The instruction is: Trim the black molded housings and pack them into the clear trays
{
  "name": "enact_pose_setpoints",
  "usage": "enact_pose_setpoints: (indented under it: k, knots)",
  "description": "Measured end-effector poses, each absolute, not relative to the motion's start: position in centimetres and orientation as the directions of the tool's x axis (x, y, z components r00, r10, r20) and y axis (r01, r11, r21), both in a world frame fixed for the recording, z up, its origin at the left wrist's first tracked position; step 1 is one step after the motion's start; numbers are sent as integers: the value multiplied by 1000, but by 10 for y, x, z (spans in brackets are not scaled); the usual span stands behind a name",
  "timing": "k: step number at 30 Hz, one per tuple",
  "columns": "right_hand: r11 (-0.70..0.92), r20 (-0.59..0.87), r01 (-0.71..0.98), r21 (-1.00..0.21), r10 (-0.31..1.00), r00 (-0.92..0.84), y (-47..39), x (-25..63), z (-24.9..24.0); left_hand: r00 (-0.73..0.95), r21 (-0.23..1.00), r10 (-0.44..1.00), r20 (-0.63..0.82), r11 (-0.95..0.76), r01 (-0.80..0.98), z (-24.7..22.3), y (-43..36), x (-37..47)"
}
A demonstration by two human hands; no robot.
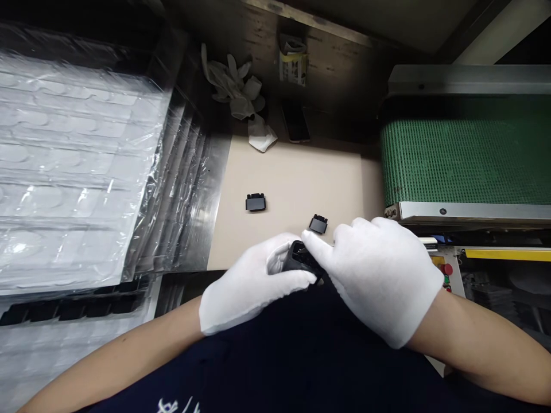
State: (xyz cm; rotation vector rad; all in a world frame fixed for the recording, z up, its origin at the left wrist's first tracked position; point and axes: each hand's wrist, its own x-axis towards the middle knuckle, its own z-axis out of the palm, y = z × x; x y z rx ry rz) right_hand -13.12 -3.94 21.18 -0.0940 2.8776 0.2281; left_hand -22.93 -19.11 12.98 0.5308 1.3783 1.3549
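Note:
In a white glove, my left hand [258, 287] is closed round a black plastic housing [302, 259] with a hollow inside, just off the table's front edge. My right hand [376, 275], also gloved in white, is closed at the housing's right side. Its index finger presses on the upper rim, while its thumb is hidden. Just beyond my right fingertips lies a small black plastic piece with notched tabs [318, 223]. A similar black piece [256, 202] rests farther left on the beige tabletop [297, 178].
Stacked clear plastic trays [77, 172] rise at the left. On the right is a green conveyor belt [469, 160], with a red button [447, 269] below it. Crumpled white gloves [236, 86] and a dark phone [296, 123] lie at the back.

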Motion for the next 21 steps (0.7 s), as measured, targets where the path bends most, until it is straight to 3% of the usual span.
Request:
enact_pose_setpoints:
  k: [12,21]
  knots:
    - [976,-99,-80,202,-60,-993,-37,-123,203,-326,905,876,-355,235,-355,129,-193,-230]
    - [975,-86,-93,203,-77,-993,-39,-122,201,-347,912,866,-361,250,-326,129,-190,-229]
